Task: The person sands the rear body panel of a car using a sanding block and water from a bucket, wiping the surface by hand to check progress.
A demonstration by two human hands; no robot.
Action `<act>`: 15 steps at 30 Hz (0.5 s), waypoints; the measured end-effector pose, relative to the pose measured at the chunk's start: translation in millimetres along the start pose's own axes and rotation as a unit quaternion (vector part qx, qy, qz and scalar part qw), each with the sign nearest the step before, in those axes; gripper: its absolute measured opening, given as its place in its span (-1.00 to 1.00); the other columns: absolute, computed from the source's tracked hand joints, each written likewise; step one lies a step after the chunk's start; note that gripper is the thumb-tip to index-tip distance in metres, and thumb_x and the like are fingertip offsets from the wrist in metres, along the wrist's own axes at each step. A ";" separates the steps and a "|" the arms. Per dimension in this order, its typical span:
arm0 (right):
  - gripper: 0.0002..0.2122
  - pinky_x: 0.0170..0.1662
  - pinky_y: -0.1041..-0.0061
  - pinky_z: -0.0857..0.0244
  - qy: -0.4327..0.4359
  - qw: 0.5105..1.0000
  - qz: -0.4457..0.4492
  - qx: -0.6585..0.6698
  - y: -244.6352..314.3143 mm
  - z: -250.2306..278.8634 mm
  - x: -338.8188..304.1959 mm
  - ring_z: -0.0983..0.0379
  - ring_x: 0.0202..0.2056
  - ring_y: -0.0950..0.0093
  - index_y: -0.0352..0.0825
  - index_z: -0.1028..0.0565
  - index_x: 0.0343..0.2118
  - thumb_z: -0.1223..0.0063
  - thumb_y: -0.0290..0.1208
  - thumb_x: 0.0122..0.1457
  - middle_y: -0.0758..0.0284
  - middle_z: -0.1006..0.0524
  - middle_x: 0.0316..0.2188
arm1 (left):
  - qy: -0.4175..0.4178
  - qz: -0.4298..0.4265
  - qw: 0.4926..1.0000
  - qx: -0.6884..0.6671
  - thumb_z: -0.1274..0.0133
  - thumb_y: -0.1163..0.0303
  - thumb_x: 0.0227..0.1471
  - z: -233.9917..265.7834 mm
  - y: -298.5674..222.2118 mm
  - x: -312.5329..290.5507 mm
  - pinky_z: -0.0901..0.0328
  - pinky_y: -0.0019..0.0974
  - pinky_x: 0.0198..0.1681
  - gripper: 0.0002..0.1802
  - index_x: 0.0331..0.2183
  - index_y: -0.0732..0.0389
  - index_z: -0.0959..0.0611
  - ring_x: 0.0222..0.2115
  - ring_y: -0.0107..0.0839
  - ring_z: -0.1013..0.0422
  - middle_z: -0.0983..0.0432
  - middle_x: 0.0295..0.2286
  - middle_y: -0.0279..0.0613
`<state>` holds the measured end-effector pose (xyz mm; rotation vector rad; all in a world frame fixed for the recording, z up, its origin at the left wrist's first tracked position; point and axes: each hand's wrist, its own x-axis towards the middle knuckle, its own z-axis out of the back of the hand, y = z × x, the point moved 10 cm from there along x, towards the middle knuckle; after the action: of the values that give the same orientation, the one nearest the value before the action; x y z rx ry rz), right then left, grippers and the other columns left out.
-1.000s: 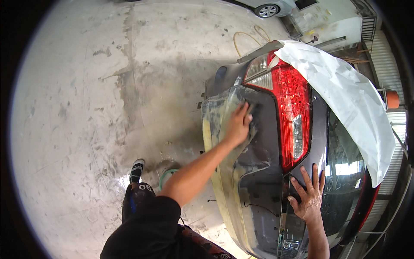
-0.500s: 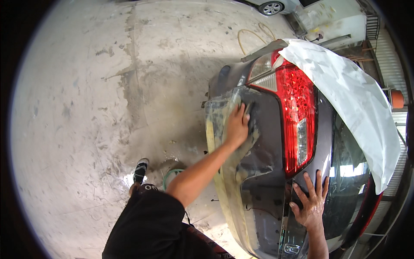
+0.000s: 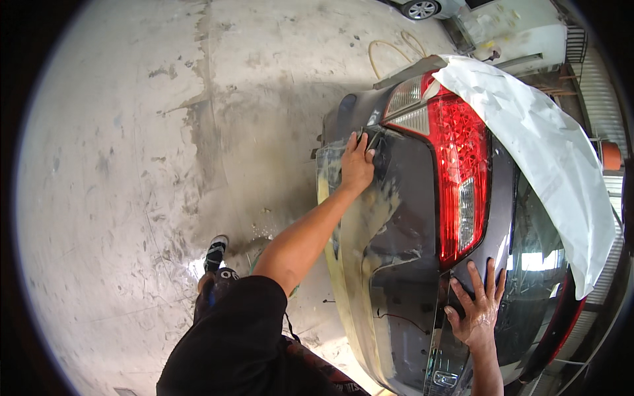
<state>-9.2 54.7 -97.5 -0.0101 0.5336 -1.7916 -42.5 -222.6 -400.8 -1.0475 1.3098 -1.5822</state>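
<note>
My left hand (image 3: 358,165) presses on the dusty, scuffed corner of a dark grey car bumper (image 3: 403,211), just below the tail light. Its fingers are close together on a thin, dark piece that looks like sandpaper, mostly hidden under them. Pale filler and sanded patches surround the hand. My right hand (image 3: 477,313) lies flat with spread fingers on the car's trunk lid, beside the rear glass, and holds nothing. Between the hands sits the red and clear tail light (image 3: 456,165).
White paper sheeting (image 3: 528,125) drapes over the car's far side. A hose (image 3: 376,59) lies on the stained concrete floor (image 3: 132,165) behind the car. Another car's wheel (image 3: 421,9) shows at the top. My foot (image 3: 216,251) stands left of the bumper.
My left hand has slid up and slightly left along the bumper, toward the tail light's outer end. My right hand stays in place on the trunk lid.
</note>
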 end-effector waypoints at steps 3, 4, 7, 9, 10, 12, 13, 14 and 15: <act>-0.61 0.28 -0.27 0.35 0.009 1.000 -0.019 0.000 -2.7 -1.4 -3.9 0.12 0.32 -0.05 -0.10 -0.56 -0.07 -0.07 -0.09 0.04 0.25 -0.22 0.25 | 0.044 0.020 0.998 -0.041 0.09 0.34 0.18 -21.3 -19.0 -44.5 -0.14 -0.03 0.18 -0.52 0.11 0.29 -0.41 0.14 0.16 -0.16 -0.20 0.14 0.24; -0.61 0.28 -0.27 0.35 0.012 1.000 -0.021 0.003 -1.6 -2.0 -5.6 0.12 0.32 -0.05 -0.10 -0.56 -0.07 -0.08 -0.10 0.03 0.26 -0.22 0.25 | 0.060 0.025 0.997 -0.047 0.09 0.35 0.18 -23.9 -19.2 -59.1 -0.16 -0.02 0.17 -0.53 0.10 0.29 -0.42 0.13 0.17 -0.17 -0.22 0.12 0.24; -0.62 0.27 -0.27 0.35 -0.004 1.000 -0.008 0.001 -0.1 3.1 -2.1 0.11 0.32 -0.05 -0.11 -0.56 -0.08 -0.11 -0.15 0.01 0.26 -0.21 0.26 | 0.035 -0.044 0.998 0.015 0.08 0.31 0.18 -11.9 -13.2 -23.8 -0.16 -0.01 0.16 -0.49 0.13 0.28 -0.38 0.09 0.17 -0.21 -0.18 0.15 0.23; -0.61 0.27 -0.28 0.34 -0.007 1.000 0.000 0.002 2.1 0.9 -0.1 0.11 0.32 -0.05 -0.11 -0.56 -0.07 -0.12 -0.16 -0.01 0.26 -0.21 0.26 | 0.041 -0.029 0.997 0.054 0.08 0.29 0.19 -5.6 -8.2 1.4 -0.12 -0.03 0.19 -0.46 0.16 0.29 -0.34 0.09 0.18 -0.20 -0.15 0.17 0.23; -0.61 0.27 -0.28 0.34 -0.010 1.000 0.000 0.000 1.9 1.3 1.4 0.11 0.32 -0.05 -0.11 -0.56 -0.07 -0.13 -0.17 -0.01 0.26 -0.21 0.26 | 0.051 -0.016 0.998 0.029 0.08 0.31 0.18 -10.1 -11.6 -3.4 -0.12 -0.02 0.19 -0.47 0.15 0.30 -0.36 0.10 0.18 -0.19 -0.17 0.15 0.24; -0.60 0.27 -0.28 0.34 0.000 1.000 -0.016 0.001 -0.8 0.2 -3.2 0.11 0.32 -0.05 -0.11 -0.55 -0.07 -0.13 -0.17 -0.02 0.26 -0.21 0.26 | 0.073 0.007 0.997 -0.022 0.08 0.33 0.17 -24.5 -22.2 -32.0 -0.11 -0.02 0.19 -0.49 0.13 0.32 -0.38 0.10 0.18 -0.18 -0.21 0.13 0.24; -0.60 0.27 -0.28 0.34 0.007 1.000 -0.020 0.003 -0.3 -1.2 -5.0 0.11 0.32 -0.05 -0.11 -0.55 -0.07 -0.13 -0.17 -0.02 0.26 -0.21 0.25 | 0.082 0.005 0.997 -0.014 0.09 0.34 0.16 -24.0 -23.2 -45.2 -0.11 -0.01 0.18 -0.49 0.12 0.33 -0.38 0.11 0.18 -0.16 -0.23 0.11 0.25; -0.60 0.27 -0.27 0.34 0.001 1.000 -0.018 0.001 0.5 0.7 -3.7 0.11 0.32 -0.04 -0.11 -0.55 -0.07 -0.13 -0.17 -0.02 0.26 -0.22 0.25 | 0.074 -0.013 0.997 -0.006 0.10 0.32 0.17 -21.6 -23.5 -39.6 -0.11 -0.01 0.18 -0.48 0.13 0.32 -0.37 0.11 0.18 -0.16 -0.22 0.12 0.24; -0.60 0.28 -0.27 0.34 -0.005 1.000 -0.017 0.000 1.1 2.9 -1.5 0.11 0.32 -0.04 -0.11 -0.55 -0.07 -0.13 -0.18 -0.02 0.26 -0.22 0.25 | 0.067 -0.031 0.997 0.001 0.10 0.31 0.17 -18.9 -21.9 -26.2 -0.11 0.00 0.19 -0.47 0.14 0.32 -0.35 0.12 0.18 -0.16 -0.22 0.13 0.24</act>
<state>-7.0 54.9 -94.9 -0.0281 0.5299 -1.8231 -53.5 -189.1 -383.9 -1.0047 1.3755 -1.7257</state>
